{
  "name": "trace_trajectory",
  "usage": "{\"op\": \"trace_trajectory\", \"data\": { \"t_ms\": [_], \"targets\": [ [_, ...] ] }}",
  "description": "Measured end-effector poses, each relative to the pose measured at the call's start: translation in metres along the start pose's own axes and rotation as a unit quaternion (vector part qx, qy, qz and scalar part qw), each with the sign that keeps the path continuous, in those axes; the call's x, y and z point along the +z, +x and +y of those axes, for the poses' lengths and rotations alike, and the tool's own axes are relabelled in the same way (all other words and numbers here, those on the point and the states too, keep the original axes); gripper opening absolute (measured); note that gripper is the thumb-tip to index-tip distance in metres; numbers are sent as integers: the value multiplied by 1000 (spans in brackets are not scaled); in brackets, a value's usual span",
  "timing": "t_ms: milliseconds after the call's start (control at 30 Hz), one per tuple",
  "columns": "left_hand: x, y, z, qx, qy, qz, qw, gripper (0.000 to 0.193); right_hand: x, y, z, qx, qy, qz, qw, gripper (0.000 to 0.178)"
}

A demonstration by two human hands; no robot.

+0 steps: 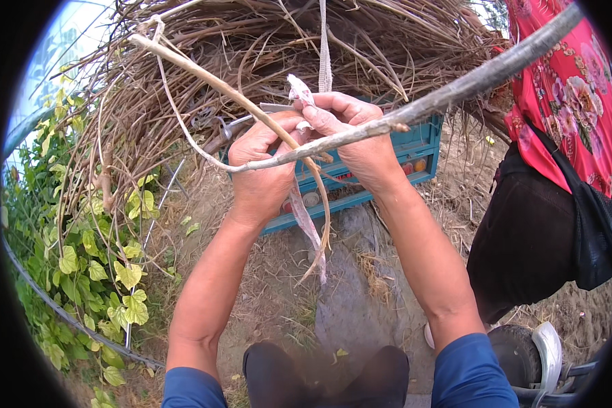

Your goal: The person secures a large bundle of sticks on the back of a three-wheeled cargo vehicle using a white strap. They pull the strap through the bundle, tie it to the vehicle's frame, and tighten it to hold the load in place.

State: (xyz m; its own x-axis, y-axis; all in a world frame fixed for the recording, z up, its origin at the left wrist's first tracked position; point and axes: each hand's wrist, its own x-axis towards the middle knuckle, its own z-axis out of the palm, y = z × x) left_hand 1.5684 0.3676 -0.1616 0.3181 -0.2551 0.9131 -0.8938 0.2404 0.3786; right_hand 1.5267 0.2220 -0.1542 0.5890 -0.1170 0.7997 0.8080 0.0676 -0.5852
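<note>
Two bare hands raised together at the rear edge of a blue cart, knotting a strip of pale cloth. Left hand curled narrow, fingers closed on the cloth strip near its upper end; right hand pinched tight on the same strip, thumb and forefinger gripping the short twisted end that pokes up above the knuckles. Loose tail of the strip hanging below both hands, limp and frayed, down past the wrists.

Across the front of the fingers, a long grey branch, bare and rough-barked, slanting from the upper right down to the left hand. A thinner tan stick crossing it from the upper left, with a dry curling vine trailing alongside.

Behind the hands, the blue cart, its tailboard boxy and scuffed. Above it, a heaped load of dry brown vines, wiry and tangled. At right, another person in a red flowered top. At left, green leafy creepers.
</note>
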Motion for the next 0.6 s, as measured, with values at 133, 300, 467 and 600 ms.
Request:
{"op": "trace_trajectory", "data": {
  "t_ms": [133,300,467,600],
  "targets": [
    [-10,11,3,265,284,10,921,18,-7,11,20,-63,-80,12,995,20],
    [-21,32,-1,271,286,-84,915,18,-5,12,14,-189,-396,16,898,15],
    [-33,35,-11,137,159,-71,975,14,2,17,26,-192,-342,39,919,13],
    [-27,36,-12,-89,-73,0,993,15,2,16,31,-23,-107,4,994,16]
  ]
}}
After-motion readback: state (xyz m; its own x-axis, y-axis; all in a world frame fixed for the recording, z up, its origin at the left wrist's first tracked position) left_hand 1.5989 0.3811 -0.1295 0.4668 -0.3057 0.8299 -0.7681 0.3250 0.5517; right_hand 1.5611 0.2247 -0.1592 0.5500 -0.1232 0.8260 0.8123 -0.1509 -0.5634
